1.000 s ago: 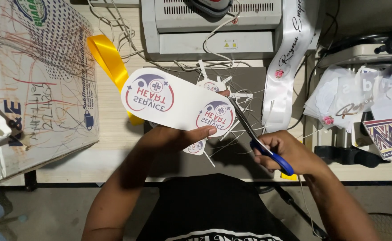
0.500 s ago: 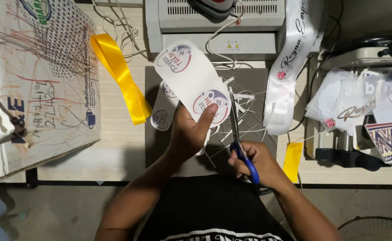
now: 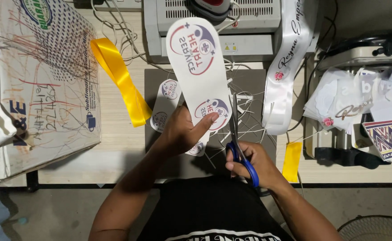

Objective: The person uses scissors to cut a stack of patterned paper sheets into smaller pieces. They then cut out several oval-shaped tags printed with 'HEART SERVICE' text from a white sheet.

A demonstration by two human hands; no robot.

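— How far along are we with the cutting?

— Our left hand [image 3: 182, 134] pinches the long white laminated strip with rounded ends and two round printed emblems [image 3: 198, 76], thumb pressed on its lower emblem, holding it up over the mat. Our right hand [image 3: 254, 165] is closed around the blue-handled steel scissors [image 3: 238, 143], whose blades stand narrowly parted at the strip's right edge. That outline looks almost fully trimmed, we judge; only the lower right edge seems left.

— And what is already finished?

— A smaller white cut-out strip with emblems [image 3: 165, 105] lies on the grey cutting mat [image 3: 155, 85], partly under our wrist. Thin white offcut slivers [image 3: 249, 116] are scattered around the blades, so much trimming is done.

— The surface around us?

— A pale wooden bench [image 3: 115, 143]. A yellow satin ribbon [image 3: 120, 80] lies left of the mat, a white lettered sash [image 3: 285, 76] to the right, a grey laminating machine [image 3: 222, 27] behind. A scribbled cardboard box [image 3: 44, 89] stands far left, a stack of transfer sheets [image 3: 356, 98] far right.
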